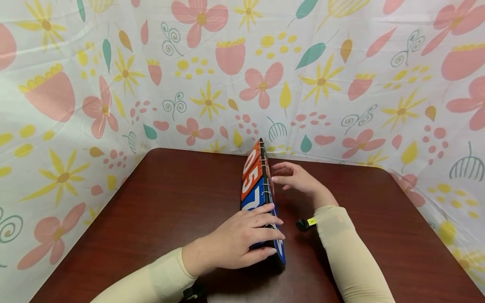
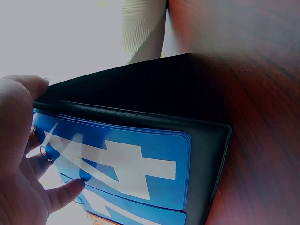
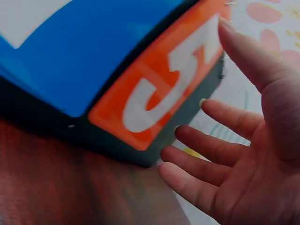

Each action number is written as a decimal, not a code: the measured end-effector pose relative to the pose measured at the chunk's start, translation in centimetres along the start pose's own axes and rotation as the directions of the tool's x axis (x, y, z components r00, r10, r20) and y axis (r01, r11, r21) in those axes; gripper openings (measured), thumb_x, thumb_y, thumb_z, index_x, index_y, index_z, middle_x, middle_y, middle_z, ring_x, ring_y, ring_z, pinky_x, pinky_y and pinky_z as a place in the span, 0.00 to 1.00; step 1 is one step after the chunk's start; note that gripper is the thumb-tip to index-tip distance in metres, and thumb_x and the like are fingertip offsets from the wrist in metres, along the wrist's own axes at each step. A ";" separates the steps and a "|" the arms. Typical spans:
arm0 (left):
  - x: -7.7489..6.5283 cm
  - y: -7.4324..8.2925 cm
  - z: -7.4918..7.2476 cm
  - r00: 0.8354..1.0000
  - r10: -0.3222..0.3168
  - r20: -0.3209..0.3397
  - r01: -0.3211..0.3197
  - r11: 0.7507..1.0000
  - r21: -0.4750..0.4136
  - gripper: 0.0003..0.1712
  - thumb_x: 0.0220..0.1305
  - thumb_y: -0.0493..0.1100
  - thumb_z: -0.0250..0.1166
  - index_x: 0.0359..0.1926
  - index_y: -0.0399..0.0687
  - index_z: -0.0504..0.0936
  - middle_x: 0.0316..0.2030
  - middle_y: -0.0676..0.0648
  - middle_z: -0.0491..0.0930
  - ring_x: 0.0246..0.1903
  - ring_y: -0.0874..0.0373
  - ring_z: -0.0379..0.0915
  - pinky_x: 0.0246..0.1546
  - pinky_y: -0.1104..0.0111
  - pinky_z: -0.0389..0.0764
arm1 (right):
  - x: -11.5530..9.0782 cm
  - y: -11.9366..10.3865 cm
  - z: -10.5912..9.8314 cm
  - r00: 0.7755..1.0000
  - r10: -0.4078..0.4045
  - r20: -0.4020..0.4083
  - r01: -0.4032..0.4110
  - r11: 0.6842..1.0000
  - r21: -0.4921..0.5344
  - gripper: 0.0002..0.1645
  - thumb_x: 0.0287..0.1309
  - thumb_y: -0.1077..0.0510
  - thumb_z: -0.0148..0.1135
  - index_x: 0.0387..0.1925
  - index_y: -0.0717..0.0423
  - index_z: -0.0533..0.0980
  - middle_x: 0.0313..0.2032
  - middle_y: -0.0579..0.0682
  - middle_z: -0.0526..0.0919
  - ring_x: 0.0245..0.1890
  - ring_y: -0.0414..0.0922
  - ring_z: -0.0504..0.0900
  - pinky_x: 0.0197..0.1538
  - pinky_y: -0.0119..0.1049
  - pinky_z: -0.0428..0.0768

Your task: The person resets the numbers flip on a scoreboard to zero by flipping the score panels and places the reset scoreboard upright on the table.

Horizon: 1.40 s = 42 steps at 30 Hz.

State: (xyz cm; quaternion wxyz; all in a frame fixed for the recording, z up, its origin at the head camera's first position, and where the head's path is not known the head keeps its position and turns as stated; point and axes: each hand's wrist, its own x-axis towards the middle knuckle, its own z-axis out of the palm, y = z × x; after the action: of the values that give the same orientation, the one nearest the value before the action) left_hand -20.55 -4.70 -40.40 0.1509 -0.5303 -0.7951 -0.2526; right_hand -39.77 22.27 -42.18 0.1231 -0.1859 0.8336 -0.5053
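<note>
A tabletop flip scoreboard (image 1: 251,168) stands like a tent on the table, its ringed ridge running away from me. Blue number cards are at the near end and orange ones at the far end. My left hand (image 1: 242,237) grips the ridge near the close end, fingers draped over onto the right face. In the left wrist view those fingers lie by a blue card (image 2: 131,159) with a white 4. My right hand (image 1: 299,181) is beside the far part of the right face, fingers loosely spread. The right wrist view shows an orange card (image 3: 164,89) with a white 5 before it.
The dark reddish wooden table (image 1: 170,198) extends on both sides of the scoreboard. A white floral cloth (image 1: 261,113) hangs behind and along the sides. A black strap piece (image 1: 303,225) with a yellow tag sits at the right wrist.
</note>
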 end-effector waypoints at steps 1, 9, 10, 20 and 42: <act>0.0 0.0 0.0 1.000 -0.002 0.001 0.002 1.000 -0.002 0.24 0.78 0.58 0.56 0.63 0.56 0.87 0.68 0.52 0.80 0.81 0.52 0.60 0.75 0.56 0.65 | 0.1 0.2 0.3 1.000 0.006 0.013 -0.005 1.000 -0.009 0.44 0.61 0.41 0.73 0.72 0.59 0.72 0.68 0.66 0.77 0.62 0.62 0.81 0.56 0.56 0.85; -0.1 0.0 0.1 1.000 -0.002 -0.004 0.002 1.000 0.006 0.23 0.78 0.57 0.56 0.62 0.58 0.87 0.67 0.53 0.81 0.81 0.53 0.59 0.74 0.56 0.67 | 0.3 0.9 1.0 0.999 0.008 0.033 -0.009 1.000 0.023 0.33 0.62 0.46 0.73 0.60 0.63 0.75 0.52 0.63 0.83 0.48 0.54 0.83 0.55 0.55 0.85; -0.1 0.0 0.1 1.000 0.001 -0.005 -0.001 1.000 0.009 0.23 0.78 0.58 0.56 0.62 0.58 0.87 0.67 0.53 0.81 0.82 0.53 0.59 0.74 0.56 0.67 | 0.3 1.0 0.9 1.000 0.010 0.023 -0.011 0.999 0.034 0.32 0.62 0.47 0.73 0.58 0.63 0.75 0.48 0.61 0.83 0.46 0.52 0.83 0.54 0.54 0.86; 0.0 0.1 0.0 1.000 -0.008 0.006 0.008 1.000 0.015 0.24 0.78 0.59 0.55 0.63 0.59 0.87 0.67 0.53 0.81 0.83 0.55 0.56 0.74 0.56 0.67 | 0.6 2.0 0.1 0.995 0.043 -0.089 -0.037 0.997 0.066 0.22 0.60 0.46 0.75 0.31 0.59 0.76 0.33 0.54 0.87 0.31 0.47 0.87 0.39 0.38 0.88; -0.1 0.0 0.1 1.000 0.007 -0.004 -0.007 1.000 0.018 0.23 0.78 0.58 0.55 0.63 0.58 0.87 0.67 0.53 0.81 0.81 0.53 0.60 0.75 0.57 0.66 | -0.4 0.5 -1.9 0.996 0.014 -0.091 -0.028 0.988 -0.154 0.34 0.72 0.40 0.61 0.53 0.69 0.87 0.32 0.51 0.88 0.34 0.47 0.82 0.42 0.40 0.84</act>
State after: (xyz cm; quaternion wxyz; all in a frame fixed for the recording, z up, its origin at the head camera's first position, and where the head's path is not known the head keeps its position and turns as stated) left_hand -20.49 -4.70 -40.51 0.1581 -0.5311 -0.7952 -0.2461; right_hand -40.24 24.24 -41.75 0.0761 -0.1633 0.8769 -0.4456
